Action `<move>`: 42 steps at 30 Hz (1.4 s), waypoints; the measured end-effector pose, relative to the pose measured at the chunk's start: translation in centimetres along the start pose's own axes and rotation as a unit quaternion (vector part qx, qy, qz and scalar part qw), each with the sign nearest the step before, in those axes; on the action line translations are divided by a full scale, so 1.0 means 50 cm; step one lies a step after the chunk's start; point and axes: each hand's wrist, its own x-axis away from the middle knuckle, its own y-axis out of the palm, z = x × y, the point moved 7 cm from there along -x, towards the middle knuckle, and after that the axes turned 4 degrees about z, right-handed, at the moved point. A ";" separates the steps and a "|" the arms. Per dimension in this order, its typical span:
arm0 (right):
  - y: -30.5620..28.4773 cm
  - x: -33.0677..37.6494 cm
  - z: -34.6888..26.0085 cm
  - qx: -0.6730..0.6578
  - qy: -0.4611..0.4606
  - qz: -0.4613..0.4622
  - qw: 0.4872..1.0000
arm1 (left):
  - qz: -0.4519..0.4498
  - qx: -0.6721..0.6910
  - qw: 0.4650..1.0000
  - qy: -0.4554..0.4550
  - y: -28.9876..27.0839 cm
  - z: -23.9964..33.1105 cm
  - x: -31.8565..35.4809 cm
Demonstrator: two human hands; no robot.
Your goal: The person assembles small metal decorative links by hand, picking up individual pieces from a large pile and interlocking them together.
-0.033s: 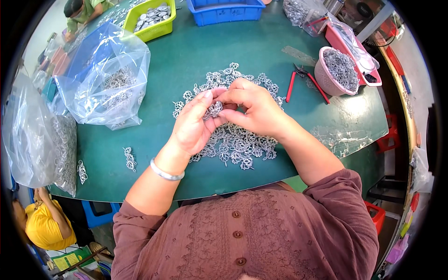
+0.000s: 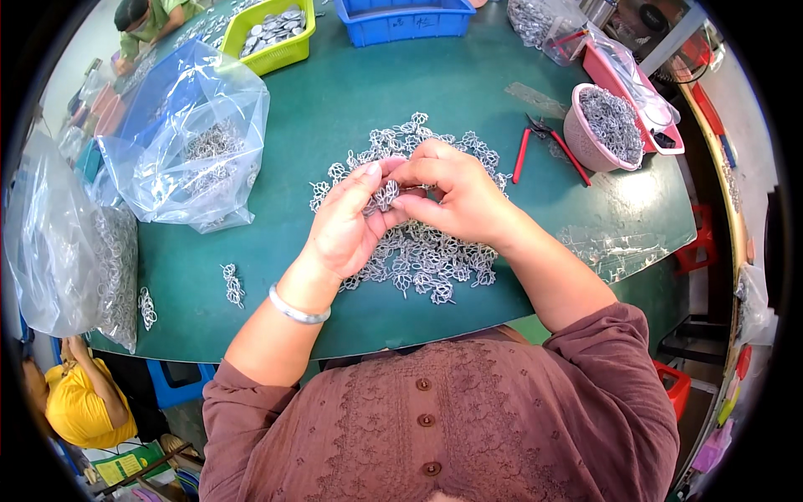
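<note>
My left hand (image 2: 347, 219) is closed round a small bunch of silver wire pieces (image 2: 383, 197), shaped like open loops or petals. From the other side my right hand (image 2: 447, 191) pinches at the same bunch with thumb and fingers; its fingertips are partly hidden. Beneath both hands a loose heap of the same wire pieces (image 2: 427, 255) spreads over the green table (image 2: 335, 100). Two small linked clusters lie apart to the left, one wire cluster (image 2: 232, 286) nearer my forearm and another wire cluster (image 2: 147, 309) by the bag.
Red-handled pliers (image 2: 548, 146) lie right of the heap, beside a pink cup (image 2: 585, 134) full of wire pieces. Clear bags (image 2: 180, 125) stand left. A green basket (image 2: 272, 58) of metal discs and a blue tray (image 2: 406, 25) sit at the back. Other people are at left.
</note>
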 end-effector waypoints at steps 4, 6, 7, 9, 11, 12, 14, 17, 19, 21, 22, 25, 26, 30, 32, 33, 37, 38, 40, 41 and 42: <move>-0.014 -0.003 0.002 -0.052 0.022 0.038 0.998 | 0.018 -0.008 1.000 -0.014 -0.002 -0.003 0.000; -0.019 -0.003 0.008 -0.043 0.028 0.050 0.997 | 0.024 -0.022 0.999 -0.013 -0.010 0.000 0.000; -0.021 -0.003 0.010 -0.034 0.019 0.060 0.997 | 0.031 -0.034 0.999 -0.012 -0.015 0.001 0.000; -0.023 -0.003 0.009 -0.026 0.009 0.070 0.997 | 0.030 -0.042 0.999 0.001 -0.011 0.004 0.002; -0.024 -0.003 0.008 -0.032 0.009 0.078 0.996 | 0.028 -0.051 0.998 0.015 -0.006 0.009 0.005; -0.025 -0.004 0.008 -0.032 0.009 0.078 0.996 | 0.024 -0.058 0.998 0.021 -0.002 0.010 0.006; -0.025 -0.005 0.003 -0.046 -0.004 0.075 0.996 | 0.020 -0.066 0.997 0.028 0.002 0.013 0.008; -0.021 -0.005 0.007 -0.059 -0.009 0.061 0.996 | 0.026 -0.066 0.997 0.034 0.003 0.015 0.009; -0.020 -0.004 0.010 -0.061 -0.015 0.059 0.996 | 0.028 -0.060 0.997 0.035 0.002 0.016 0.009; -0.018 -0.003 0.008 -0.065 -0.020 0.057 0.996 | 0.026 -0.059 0.997 0.037 0.001 0.016 0.009; -0.015 -0.002 0.011 -0.088 -0.004 0.049 0.995 | 0.024 -0.057 0.997 0.039 0.001 0.016 0.009; -0.012 -0.001 0.015 -0.114 0.011 0.039 0.993 | 0.033 -0.068 0.997 0.029 -0.003 0.016 0.011; -0.011 -0.001 0.016 -0.116 0.011 0.037 0.992 | 0.033 -0.068 0.997 0.029 -0.002 0.016 0.012; -0.009 -0.002 0.017 -0.122 0.023 0.027 0.992 | 0.043 -0.066 0.997 0.026 -0.007 0.015 0.012; -0.005 -0.001 0.022 -0.129 0.037 0.015 0.991 | 0.045 -0.062 0.997 0.026 -0.008 0.014 0.012; -0.004 0.000 0.022 -0.129 0.037 0.015 0.991 | 0.053 -0.060 0.996 0.024 -0.009 0.014 0.012; -0.001 0.000 0.029 -0.126 0.043 0.011 0.991 | 0.063 -0.058 0.996 0.021 -0.011 0.014 0.013; 0.000 0.000 0.029 -0.121 0.036 0.011 0.992 | 0.063 -0.058 0.996 0.021 -0.012 0.014 0.014; 0.001 0.000 0.030 -0.131 0.037 0.016 0.990 | 0.063 -0.058 0.996 0.023 -0.013 0.014 0.014; 0.000 0.000 0.030 -0.142 0.039 0.021 0.989 | 0.063 -0.058 0.996 0.023 -0.014 0.014 0.014; -0.001 -0.001 0.027 -0.141 0.039 0.022 0.989 | 0.059 -0.061 0.996 0.029 -0.013 0.015 0.013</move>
